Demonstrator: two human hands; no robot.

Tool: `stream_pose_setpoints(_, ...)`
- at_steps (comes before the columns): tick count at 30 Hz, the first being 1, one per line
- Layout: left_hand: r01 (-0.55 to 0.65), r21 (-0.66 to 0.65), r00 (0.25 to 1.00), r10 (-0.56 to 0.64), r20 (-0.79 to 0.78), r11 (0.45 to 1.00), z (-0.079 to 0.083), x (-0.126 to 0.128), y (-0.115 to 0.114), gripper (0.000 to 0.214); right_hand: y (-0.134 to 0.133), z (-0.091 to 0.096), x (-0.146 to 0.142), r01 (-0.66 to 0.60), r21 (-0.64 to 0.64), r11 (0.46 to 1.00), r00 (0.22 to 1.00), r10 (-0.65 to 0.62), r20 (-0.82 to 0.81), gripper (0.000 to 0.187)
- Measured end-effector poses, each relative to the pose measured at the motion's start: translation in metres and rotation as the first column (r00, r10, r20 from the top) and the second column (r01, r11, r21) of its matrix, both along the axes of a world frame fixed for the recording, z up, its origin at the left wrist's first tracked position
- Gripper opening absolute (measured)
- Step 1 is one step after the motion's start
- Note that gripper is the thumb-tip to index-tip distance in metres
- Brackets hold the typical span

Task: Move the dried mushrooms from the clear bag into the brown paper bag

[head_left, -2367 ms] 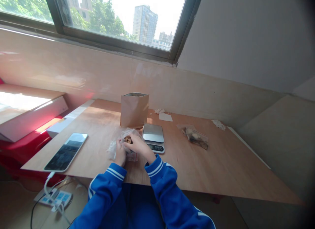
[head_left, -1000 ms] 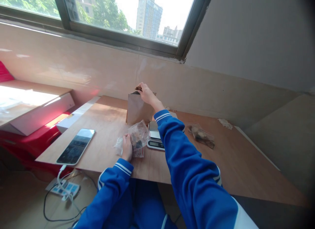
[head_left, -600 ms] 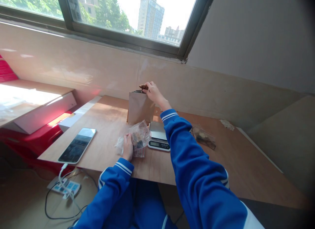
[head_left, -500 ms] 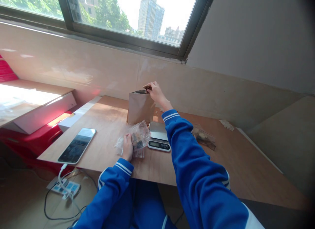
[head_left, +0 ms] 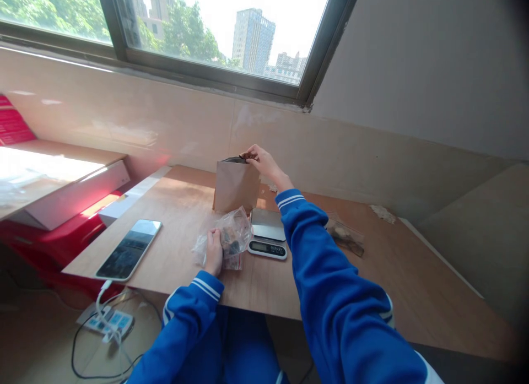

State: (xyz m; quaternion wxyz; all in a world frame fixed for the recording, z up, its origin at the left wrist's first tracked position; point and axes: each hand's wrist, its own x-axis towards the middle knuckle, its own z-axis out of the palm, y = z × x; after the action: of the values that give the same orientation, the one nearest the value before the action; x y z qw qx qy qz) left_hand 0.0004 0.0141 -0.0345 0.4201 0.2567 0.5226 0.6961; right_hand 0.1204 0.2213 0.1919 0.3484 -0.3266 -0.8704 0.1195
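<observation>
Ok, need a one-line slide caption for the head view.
Right hand at the top of a paper bag, left hand on a plastic bag beside a kitchen scale.

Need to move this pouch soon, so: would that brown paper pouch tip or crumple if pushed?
The kraft paper pouch stands upright unaided, so it is probably fairly stiff, though its tall, narrow shape could tip if pushed high up. Its open top, pinched by the right hand, would likely flex easily. Its weight is hard to judge, since the contents don't show.

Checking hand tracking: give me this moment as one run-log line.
left hand: clasps clear plastic bag | right hand: at mouth of kraft paper pouch | beside: digital kitchen scale
</observation>
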Motion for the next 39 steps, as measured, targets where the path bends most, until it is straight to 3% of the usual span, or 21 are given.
stream_pose_setpoints(6, 0.001, 0.007, 1.000, -0.001, 0.031, 1.000, -0.001, 0.000, 0.001, 0.031, -0.015, 0.000, 0.005, 0.091, 0.108, 0.990, 0.980, -0.109, 0.169, 0.025)
stream_pose_setpoints(10, 0.000, 0.008, 1.000, 0.000, 0.022, 1.000, 0.003, 0.001, -0.002, 0.028, -0.046, -0.001, 0.006, 0.150, 0.212, 0.966, 0.988, -0.156, 0.011, 0.023)
stream_pose_setpoints(13, -0.011, -0.010, 1.000, 0.012, 0.012, 1.000, 0.008, 0.001, -0.004, 0.027, -0.082, -0.007, 0.009, 0.099, 0.060, 0.993, 0.995, -0.097, -0.036, 0.025)
stream_pose_setpoints(15, -0.042, -0.021, 0.999, 0.042, 0.006, 0.999, 0.010, 0.001, -0.005, 0.028, -0.108, -0.018, 0.012, 0.001, -0.141, 0.990, 0.995, 0.014, 0.103, 0.024)
stream_pose_setpoints(17, -0.067, -0.024, 0.998, 0.067, 0.003, 0.997, 0.011, 0.001, -0.005, 0.030, -0.130, -0.035, 0.014, -0.044, -0.353, 0.934, 0.942, 0.156, 0.296, 0.023)
stream_pose_setpoints(19, -0.069, -0.022, 0.998, 0.069, 0.012, 0.997, 0.012, 0.001, -0.006, 0.033, -0.146, -0.054, 0.012, -0.068, -0.456, 0.887, 0.895, 0.257, 0.365, 0.022)
stream_pose_setpoints(22, -0.042, -0.016, 0.999, 0.042, 0.034, 0.999, 0.015, 0.001, -0.008, 0.038, -0.158, -0.078, 0.005, -0.114, -0.454, 0.884, 0.915, 0.272, 0.299, 0.013)
stream_pose_setpoints(25, -0.025, -0.038, 0.999, 0.026, 0.025, 0.999, 0.019, 0.002, -0.012, 0.042, -0.160, -0.090, -0.001, -0.164, -0.434, 0.886, 0.931, 0.285, 0.229, 0.012)
stream_pose_setpoints(31, -0.018, -0.069, 1.000, 0.017, -0.021, 0.997, 0.018, 0.001, -0.013, 0.042, -0.152, -0.095, 0.002, -0.372, -0.562, 0.739, 0.821, 0.544, 0.173, 0.035)
stream_pose_setpoints(35, -0.014, -0.035, 1.000, 0.014, 0.006, 0.999, 0.014, 0.000, -0.011, 0.042, -0.154, -0.100, 0.002, -0.378, -0.578, 0.723, 0.825, 0.546, 0.144, 0.053)
stream_pose_setpoints(39, -0.055, -0.024, 0.998, 0.055, -0.003, 0.998, 0.016, 0.000, -0.011, 0.041, -0.161, -0.101, -0.001, -0.411, -0.577, 0.705, 0.843, 0.535, 0.053, 0.047)
